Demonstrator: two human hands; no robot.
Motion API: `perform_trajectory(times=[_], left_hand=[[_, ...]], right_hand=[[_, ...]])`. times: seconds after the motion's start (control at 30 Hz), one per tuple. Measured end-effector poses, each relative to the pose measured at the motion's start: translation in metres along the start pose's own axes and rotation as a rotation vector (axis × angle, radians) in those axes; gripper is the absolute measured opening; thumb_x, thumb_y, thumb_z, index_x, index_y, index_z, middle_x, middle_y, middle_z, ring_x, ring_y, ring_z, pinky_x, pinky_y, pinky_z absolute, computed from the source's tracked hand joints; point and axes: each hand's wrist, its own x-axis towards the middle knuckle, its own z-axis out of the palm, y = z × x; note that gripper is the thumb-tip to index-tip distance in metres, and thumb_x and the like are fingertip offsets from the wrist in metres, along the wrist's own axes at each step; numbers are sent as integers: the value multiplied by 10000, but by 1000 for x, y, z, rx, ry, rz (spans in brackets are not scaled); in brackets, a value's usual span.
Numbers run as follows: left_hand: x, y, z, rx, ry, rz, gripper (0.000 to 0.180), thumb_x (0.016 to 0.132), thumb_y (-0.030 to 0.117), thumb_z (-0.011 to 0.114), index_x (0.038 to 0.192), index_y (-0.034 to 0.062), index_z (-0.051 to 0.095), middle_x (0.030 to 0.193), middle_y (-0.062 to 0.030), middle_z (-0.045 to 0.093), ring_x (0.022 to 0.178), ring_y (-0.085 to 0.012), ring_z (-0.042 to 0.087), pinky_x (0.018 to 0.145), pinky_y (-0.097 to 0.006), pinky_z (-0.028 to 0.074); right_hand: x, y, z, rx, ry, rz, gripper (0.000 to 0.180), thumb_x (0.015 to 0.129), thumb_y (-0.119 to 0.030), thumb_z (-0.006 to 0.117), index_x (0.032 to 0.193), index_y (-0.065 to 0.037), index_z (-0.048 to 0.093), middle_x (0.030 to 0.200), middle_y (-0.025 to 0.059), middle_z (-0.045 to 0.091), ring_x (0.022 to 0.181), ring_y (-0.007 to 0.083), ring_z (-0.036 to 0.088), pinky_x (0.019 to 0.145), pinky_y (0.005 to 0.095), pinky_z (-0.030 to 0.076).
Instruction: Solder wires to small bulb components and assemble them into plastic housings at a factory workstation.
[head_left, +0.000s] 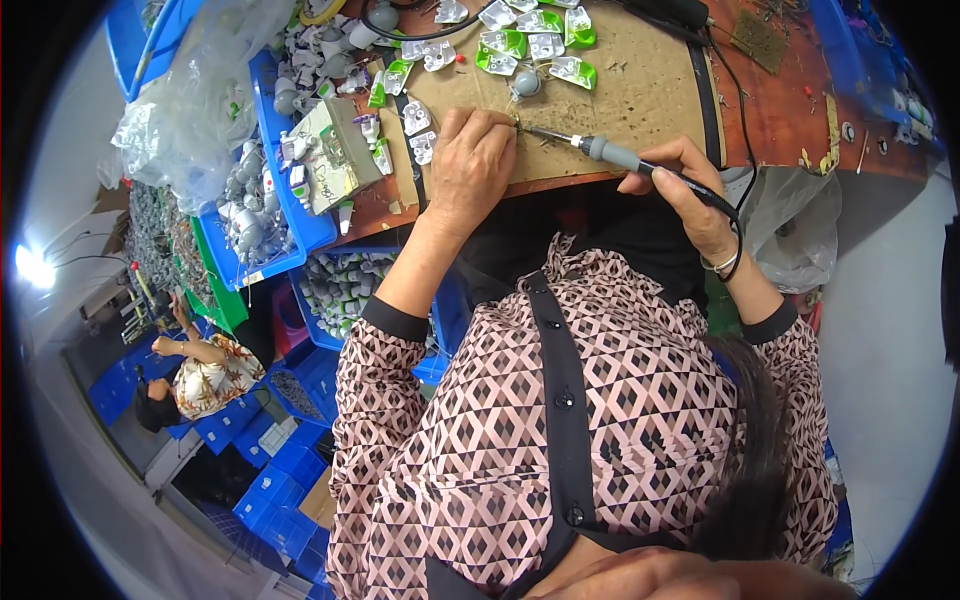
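My right hand [690,190] grips a soldering iron [612,154] by its grey and black handle. The iron's thin metal tip points left and reaches close to the fingertips of my left hand [468,165]. Those left fingers are curled and pressed together at the cardboard sheet [640,95]; what they pinch is too small to make out. Just beyond the tip lies a round grey part [526,84] with a thin wire. Farther off, several white and green plastic shell halves [502,44] are spread over the cardboard. Two white shell pieces [418,132] lie beside my left hand.
A blue tray [318,232] of grey and white parts stands at the left, with a small box [340,155] at its edge. The iron's black cable [745,120] runs down the right side. Another blue bin [325,325] sits below the table edge. A co-worker [215,375] is at far left.
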Motion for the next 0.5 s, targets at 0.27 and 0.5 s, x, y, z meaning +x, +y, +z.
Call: perform_trajectory(times=[0.27,0.5], left_hand=[[-2,2,2,15,26,-16,118,735,4,725,790,69,644,911,-8,665,865,-247,583,782,-344,478],[-5,0,3,1,28,4,154,715,-8,711,825,59,627,930,-27,639,898,-265,564,779,-347,494]], right_hand=[[1,3,-1,-2,-2,-6,317,994,-265,532,1151,11,521,994,160,700,947,189,670,907,323,501],[0,2,1,-20,-10,-5,324,995,-273,532,1151,11,520,1005,160,696,950,192,669,909,324,499]])
